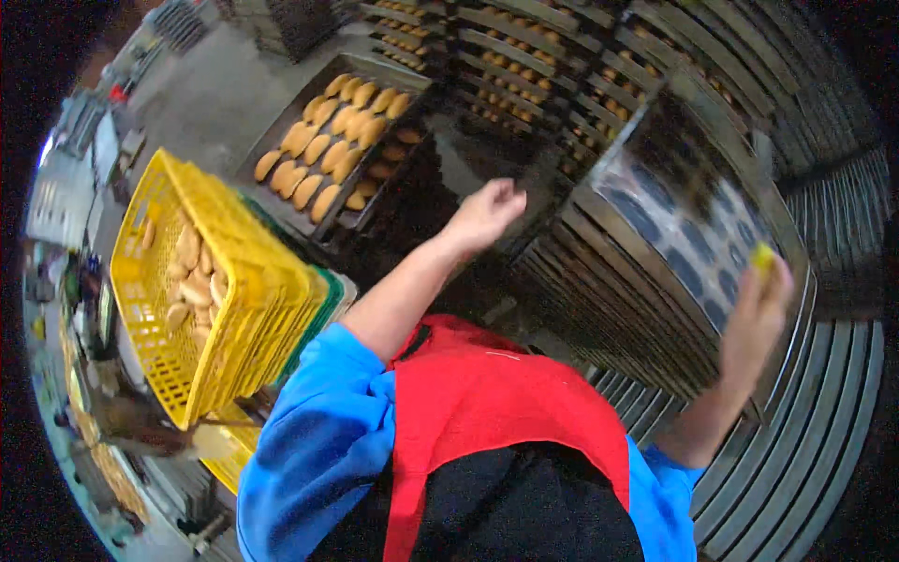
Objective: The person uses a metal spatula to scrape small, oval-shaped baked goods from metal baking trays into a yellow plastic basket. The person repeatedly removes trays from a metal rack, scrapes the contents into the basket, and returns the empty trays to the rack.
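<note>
My left hand [489, 214] hangs in mid-air with its fingers curled in, and nothing shows in it. It is between a tray of bread rolls [318, 150] and a stack of metal baking trays [599, 281]. My right hand [763, 304], smeared by motion, is over the right edge of the stack's top tray [679, 239]. A small yellow thing [763, 256] shows at its fingertips, too blurred to name. Dark oval marks cover part of that top tray, which holds no rolls.
Yellow plastic crates [248, 300] stand nested at the left, with bread rolls [195, 281] in the top one. Behind are racks [524, 56] with several levels of rolls. More stacked trays [805, 450] fill the right side. Grey floor [229, 89] shows at the far left.
</note>
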The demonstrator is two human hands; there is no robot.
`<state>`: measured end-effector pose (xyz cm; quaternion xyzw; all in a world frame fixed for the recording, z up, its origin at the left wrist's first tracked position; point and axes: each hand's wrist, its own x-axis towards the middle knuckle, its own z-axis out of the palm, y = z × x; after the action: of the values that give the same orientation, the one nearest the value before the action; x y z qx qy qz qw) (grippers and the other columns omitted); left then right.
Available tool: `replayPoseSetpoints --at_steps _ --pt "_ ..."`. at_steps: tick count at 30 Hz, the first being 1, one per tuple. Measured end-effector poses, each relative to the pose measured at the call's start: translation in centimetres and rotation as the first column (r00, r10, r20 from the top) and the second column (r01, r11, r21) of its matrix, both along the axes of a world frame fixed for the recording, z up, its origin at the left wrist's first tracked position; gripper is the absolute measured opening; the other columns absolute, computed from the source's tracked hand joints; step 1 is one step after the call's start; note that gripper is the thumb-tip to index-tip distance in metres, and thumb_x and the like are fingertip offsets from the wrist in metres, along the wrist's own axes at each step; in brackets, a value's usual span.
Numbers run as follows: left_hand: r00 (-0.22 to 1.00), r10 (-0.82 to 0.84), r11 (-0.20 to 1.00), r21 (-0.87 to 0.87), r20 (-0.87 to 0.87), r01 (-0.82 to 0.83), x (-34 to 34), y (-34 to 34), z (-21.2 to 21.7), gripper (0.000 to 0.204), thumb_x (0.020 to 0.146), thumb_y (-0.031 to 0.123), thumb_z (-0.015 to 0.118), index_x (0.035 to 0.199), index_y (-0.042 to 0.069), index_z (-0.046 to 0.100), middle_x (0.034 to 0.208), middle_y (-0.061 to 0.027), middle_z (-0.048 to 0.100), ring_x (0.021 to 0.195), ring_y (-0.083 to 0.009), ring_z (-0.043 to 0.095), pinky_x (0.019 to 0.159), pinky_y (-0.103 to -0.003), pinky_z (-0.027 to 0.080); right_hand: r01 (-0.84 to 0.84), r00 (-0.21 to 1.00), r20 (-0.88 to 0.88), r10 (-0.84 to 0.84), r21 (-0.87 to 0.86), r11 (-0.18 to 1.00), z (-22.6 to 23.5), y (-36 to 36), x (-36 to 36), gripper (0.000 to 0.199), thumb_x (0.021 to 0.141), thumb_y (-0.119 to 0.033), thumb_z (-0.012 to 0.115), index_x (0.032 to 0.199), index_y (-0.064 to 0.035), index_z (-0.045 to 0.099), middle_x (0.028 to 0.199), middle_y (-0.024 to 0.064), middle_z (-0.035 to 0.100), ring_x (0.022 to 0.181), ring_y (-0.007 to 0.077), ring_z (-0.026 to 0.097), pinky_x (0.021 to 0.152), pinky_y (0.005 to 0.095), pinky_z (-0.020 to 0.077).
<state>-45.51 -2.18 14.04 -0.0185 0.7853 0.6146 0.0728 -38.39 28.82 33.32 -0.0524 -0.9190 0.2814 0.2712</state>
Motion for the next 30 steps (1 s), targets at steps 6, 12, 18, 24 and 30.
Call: replayPoseSetpoints --at_steps 6,12,18,24,30 --pt "0.98 0.009 0.961 -0.274 0.197 0.046 7.7 -10.5 -2.1 0.043 0.088 0.026 0.06 0.12 -0.002 0.052 0.114 -0.0133 0.061 0.103 -0.0204 0.059 0.088 -0.03 0.046 -0.667 0.717 0.418 0.558 0.182 0.722 -7.6 -22.4 -5.7 0.03 0.085 -0.022 0.054 0.106 -0.0003 0.052 0.097 0.0228 0.06 0.084 0.0415 0.06 0.074 0.0482 0.0491" --pt "0.891 0.431 0.902 -0.099 0.142 -0.421 12.9 -20.3 -7.3 0.05 0.085 0.035 0.061 0.117 -0.002 0.054 0.105 -0.0189 0.063 0.091 -0.0259 0.063 0.079 -0.034 0.049 -0.684 0.657 0.628 0.418 0.262 0.681 -16.3 -33.4 -16.2 0.031 0.088 -0.027 0.049 0.101 0.0002 0.057 0.099 0.0231 0.061 0.089 0.0401 0.061 0.079 0.0468 0.0487" --pt "0.833 0.514 0.852 -0.238 0.204 -0.467 14.1 -23.9 -7.4 0.048 0.085 0.033 0.061 0.116 -0.004 0.054 0.108 -0.0199 0.06 0.092 -0.0267 0.061 0.08 -0.036 0.048 -0.613 0.784 0.543 0.301 0.603 0.509 -18.6 -40.6 -27.5 0.029 0.086 -0.018 0.044 0.105 -0.0035 0.06 0.102 0.0141 0.063 0.099 0.032 0.061 0.082 0.0438 0.0496" --pt "0.744 0.664 0.716 -0.352 0.075 -0.603 13.1 -26.2 -7.9 0.048 0.084 0.032 0.061 0.115 -0.004 0.052 0.108 -0.0197 0.057 0.095 -0.0287 0.058 0.082 -0.037 0.046 -0.436 0.869 0.334 0.366 0.867 0.241 -20.6 -45.4 -35.1 0.023 0.085 -0.021 0.049 0.09 -0.0114 0.069 0.098 0.0051 0.063 0.097 0.0261 0.056 0.078 0.0424 0.0429" --pt "0.502 0.863 0.435 -0.434 -0.049 -0.789 10.4 -28.4 -12.0 0.056 0.083 0.031 0.062 0.124 -0.003 0.045 0.12 -0.0244 0.049 0.112 -0.038 0.047 0.096 -0.04 0.037 -0.516 0.823 0.477 0.31 0.855 0.053 -21.8 -49.0 -42.6 0.023 0.085 -0.02 0.05 0.092 -0.0142 0.07 0.102 0.0035 0.064 0.101 0.0251 0.057 0.082 0.0416 0.0432"
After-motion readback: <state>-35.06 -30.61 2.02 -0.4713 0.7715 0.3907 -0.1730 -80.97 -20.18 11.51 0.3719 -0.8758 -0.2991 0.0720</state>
